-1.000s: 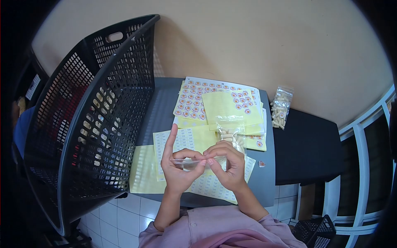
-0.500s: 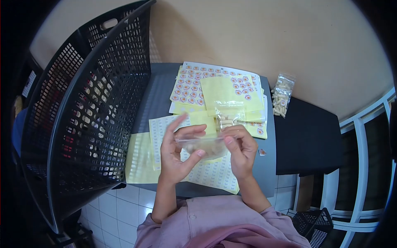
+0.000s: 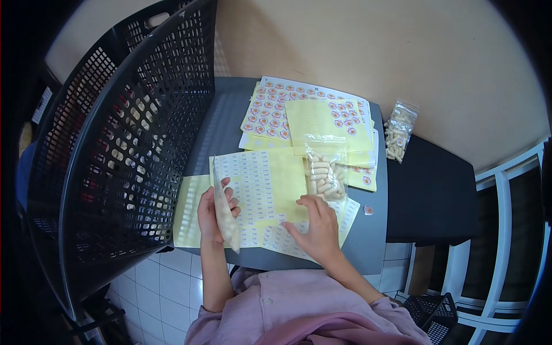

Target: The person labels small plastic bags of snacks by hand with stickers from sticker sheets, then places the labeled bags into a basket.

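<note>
A clear zip bag of pale capsules (image 3: pixel 225 215) stands edge-on in my left hand (image 3: pixel 211 214), which grips it from the left. My right hand (image 3: pixel 317 229) hovers over the label sheets, thumb and fingers apart, with nothing in it. Just beyond its fingertips lies a second clear zip bag of capsules (image 3: pixel 325 177), flat on the yellow backing paper. Beneath both hands spreads a sheet of small printed text labels (image 3: pixel 244 184). Farther back are sheets of round orange-and-white stickers (image 3: pixel 269 109), partly covered by a yellow sheet (image 3: pixel 307 118) with several stickers left.
A tall black perforated basket (image 3: pixel 129 144) rises on the left, with more bags visible through its holes. One sticker (image 3: pixel 368 210) lies on the grey table (image 3: pixel 368 244). Another capsule bag (image 3: pixel 399 135) rests on the black surface (image 3: pixel 431 195) at right, beside the wall.
My left hand has carried the bag leftward and turned it edge-on. My right hand has let go of it and dropped lower, uncovering the bag on the sheets.
</note>
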`<state>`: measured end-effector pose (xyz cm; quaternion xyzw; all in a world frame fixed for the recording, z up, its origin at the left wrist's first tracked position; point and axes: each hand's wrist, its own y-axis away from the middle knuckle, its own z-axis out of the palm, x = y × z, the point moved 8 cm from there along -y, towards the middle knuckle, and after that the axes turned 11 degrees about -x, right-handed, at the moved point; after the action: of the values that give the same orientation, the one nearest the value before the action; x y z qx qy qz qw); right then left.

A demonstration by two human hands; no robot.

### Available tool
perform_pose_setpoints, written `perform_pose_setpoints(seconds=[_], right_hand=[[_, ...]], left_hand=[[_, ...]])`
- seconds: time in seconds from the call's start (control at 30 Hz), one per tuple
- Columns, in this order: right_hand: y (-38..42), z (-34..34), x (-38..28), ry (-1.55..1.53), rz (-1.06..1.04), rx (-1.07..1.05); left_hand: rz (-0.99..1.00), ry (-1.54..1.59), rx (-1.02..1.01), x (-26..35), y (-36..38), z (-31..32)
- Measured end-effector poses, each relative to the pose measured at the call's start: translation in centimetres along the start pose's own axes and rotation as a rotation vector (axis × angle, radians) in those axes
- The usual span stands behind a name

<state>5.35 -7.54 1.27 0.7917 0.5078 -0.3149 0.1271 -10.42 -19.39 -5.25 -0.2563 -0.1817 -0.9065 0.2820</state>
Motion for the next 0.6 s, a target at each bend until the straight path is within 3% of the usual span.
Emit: perform_pose_setpoints(seconds=[0.03,0.17,0.6], right_hand=[[0.5,0.4,-0.1,0.057,0.056,-0.012],[1.0,1.8,0.1,0.083,0.112,-0.037],[0.5,2.8,-0.3,-0.043,0.113,0.104]], left_hand=[[-0.052,0.115,-0.083,-1.0,-0.2,-0.3],[-0.128,0.15,-0.101,-2.7,-0.5,-1.2],[-0.134,0.129,-0.096,-2.8,-0.2,-1.2]])
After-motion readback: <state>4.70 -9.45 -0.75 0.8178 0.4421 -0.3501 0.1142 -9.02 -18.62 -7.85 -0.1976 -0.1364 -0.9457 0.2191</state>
